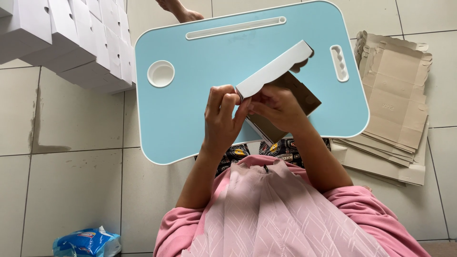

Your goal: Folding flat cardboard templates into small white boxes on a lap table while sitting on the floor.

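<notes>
Both my hands hold a flat cardboard box blank (278,71), white outside and brown inside, above a light blue lap table (190,114). My left hand (223,119) pinches the near end of its white scalloped flap. My right hand (278,108) grips the brown panel just to the right, fingers curled under the flap. The blank is tilted, its far end rising toward the table's right side.
A stack of flat brown box blanks (395,104) lies on the tiled floor at the right. Folded white boxes (71,38) are piled at the top left. A blue plastic packet (85,242) lies at the bottom left. A bare foot (183,12) shows beyond the table.
</notes>
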